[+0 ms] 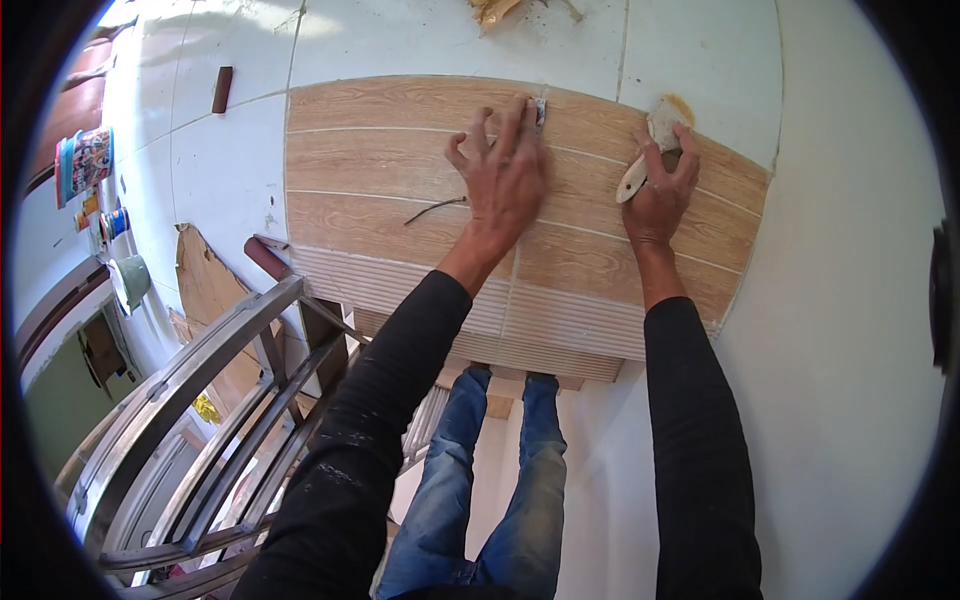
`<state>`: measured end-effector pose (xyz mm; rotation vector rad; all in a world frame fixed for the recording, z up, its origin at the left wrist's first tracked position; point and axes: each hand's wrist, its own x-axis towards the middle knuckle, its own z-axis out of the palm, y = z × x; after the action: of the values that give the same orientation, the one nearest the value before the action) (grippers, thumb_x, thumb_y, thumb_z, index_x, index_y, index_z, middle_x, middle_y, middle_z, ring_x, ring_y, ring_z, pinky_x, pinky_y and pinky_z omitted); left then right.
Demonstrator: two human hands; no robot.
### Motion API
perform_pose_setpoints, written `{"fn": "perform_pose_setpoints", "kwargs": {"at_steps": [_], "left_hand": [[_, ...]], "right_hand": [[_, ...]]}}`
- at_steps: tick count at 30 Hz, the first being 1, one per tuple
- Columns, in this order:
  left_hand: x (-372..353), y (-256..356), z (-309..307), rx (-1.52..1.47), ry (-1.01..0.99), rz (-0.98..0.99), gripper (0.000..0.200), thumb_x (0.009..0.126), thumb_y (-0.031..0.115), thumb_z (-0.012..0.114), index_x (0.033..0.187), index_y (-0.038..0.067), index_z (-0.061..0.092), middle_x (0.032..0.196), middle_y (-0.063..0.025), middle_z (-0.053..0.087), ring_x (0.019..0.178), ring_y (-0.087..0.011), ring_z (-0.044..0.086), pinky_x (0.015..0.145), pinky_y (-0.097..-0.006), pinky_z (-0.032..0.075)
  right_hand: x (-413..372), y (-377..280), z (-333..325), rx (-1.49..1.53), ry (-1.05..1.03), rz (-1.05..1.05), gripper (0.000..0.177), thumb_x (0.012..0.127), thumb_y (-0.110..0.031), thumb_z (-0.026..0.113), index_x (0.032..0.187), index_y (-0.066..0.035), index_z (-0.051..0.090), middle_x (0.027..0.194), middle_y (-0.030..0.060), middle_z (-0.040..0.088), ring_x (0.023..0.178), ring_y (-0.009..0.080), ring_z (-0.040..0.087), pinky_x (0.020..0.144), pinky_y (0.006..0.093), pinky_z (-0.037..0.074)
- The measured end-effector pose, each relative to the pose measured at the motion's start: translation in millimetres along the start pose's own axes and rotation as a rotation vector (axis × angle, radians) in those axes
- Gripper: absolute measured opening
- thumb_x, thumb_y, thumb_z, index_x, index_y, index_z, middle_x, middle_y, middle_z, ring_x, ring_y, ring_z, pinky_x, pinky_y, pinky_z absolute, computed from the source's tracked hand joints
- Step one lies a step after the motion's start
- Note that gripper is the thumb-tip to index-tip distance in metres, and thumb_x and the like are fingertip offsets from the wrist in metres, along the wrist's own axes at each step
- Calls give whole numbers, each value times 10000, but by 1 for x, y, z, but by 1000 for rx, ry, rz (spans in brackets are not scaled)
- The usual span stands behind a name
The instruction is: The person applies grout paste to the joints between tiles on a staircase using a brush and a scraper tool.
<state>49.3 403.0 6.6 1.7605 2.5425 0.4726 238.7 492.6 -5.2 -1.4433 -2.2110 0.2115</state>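
Note:
My left hand (502, 180) is bent over the joint between wood-look tiles (370, 178), slightly blurred. Its forefinger and thumb side close on a small whitish-grey piece (541, 112); I cannot tell what it is. My right hand (662, 190) grips a paintbrush with a pale handle (631, 182), the handle's holed end pointing down-left. Its pale, caked head (668, 118) lies at the border of the wood-look and white tiles, beside a brownish stain. A thin dark curved strip (435, 209) rests on the tiles left of my left hand.
Ribbed step edges (580, 318) drop toward my feet. A metal railing (180, 385) runs along the left, a white wall (850, 250) along the right. White floor tiles (400, 40) carry a brown block (222, 90) and a crumpled scrap (493, 12). Tubs (84, 165) and cardboard (205, 270) stand left.

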Motion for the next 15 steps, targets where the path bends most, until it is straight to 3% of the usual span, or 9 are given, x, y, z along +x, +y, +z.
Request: {"fn": "perform_pose_setpoints", "kwargs": {"at_steps": [2,3,5,9,15], "left_hand": [[-3,9,2,20,-51,75,661,1012,434,638,1535,46,528,1674,-65,383,1527,-409,316,1083,-771,256],[9,8,2,23,-56,75,661,1012,434,638,1535,46,528,1674,-65,383,1527,-409,316,1083,-771,256],[35,6,3,36,-91,81,859,989,561,597,1601,-10,402,1737,-91,276,1609,-442,149,1088,-885,132],[3,2,-11,10,-192,101,904,974,605,602,1627,24,369,1754,-88,242,1613,-450,126,1061,-929,107],[20,6,-11,-10,-208,76,908,969,584,622,1641,41,342,1757,-91,232,1611,-447,141,1051,-940,108]], "right_hand": [[2,-1,0,-12,6,-10,290,929,-83,706,1191,-184,779,1473,141,467,1401,393,470,1151,523,446],[4,-1,0,-9,2,-6,290,929,-83,706,1191,-184,779,1473,141,467,1401,393,470,1151,523,446],[2,0,-1,13,-7,-13,265,938,-85,701,1178,-166,778,1474,152,471,1399,401,474,1143,527,442],[7,-1,-2,13,17,-29,251,944,-77,692,1168,-150,776,1475,167,473,1393,409,480,1133,536,439],[7,-1,-2,24,6,-20,243,944,-77,693,1161,-148,776,1480,163,468,1386,416,482,1134,536,443]]}}
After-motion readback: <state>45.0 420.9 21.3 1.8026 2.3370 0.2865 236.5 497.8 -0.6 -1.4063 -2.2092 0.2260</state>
